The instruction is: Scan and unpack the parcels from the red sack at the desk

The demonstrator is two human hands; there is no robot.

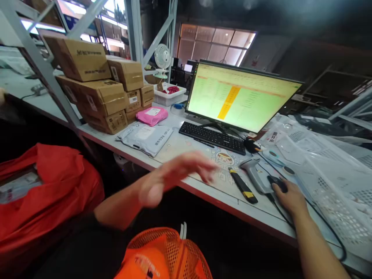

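My left hand (180, 172) is raised over the front edge of the desk, somewhat blurred, its fingers stretched out and nothing in them. My right hand (292, 199) rests on a black computer mouse (277, 183), fingers curved over it. Just left of the mouse lies a grey barcode scanner (255, 176), its cable running toward the front edge. Beside the scanner is a black and yellow utility knife (243, 186). A black keyboard (212, 137) sits farther back, below a lit monitor (241, 100) that shows a table with an orange column.
Cardboard boxes (95, 93) are stacked at the left by a metal rack post. Near them lie a pink parcel (152, 115) and a white mailer bag (145, 137). White plastic baskets (334, 174) stand at the right. A red bag (58, 174) is at lower left.
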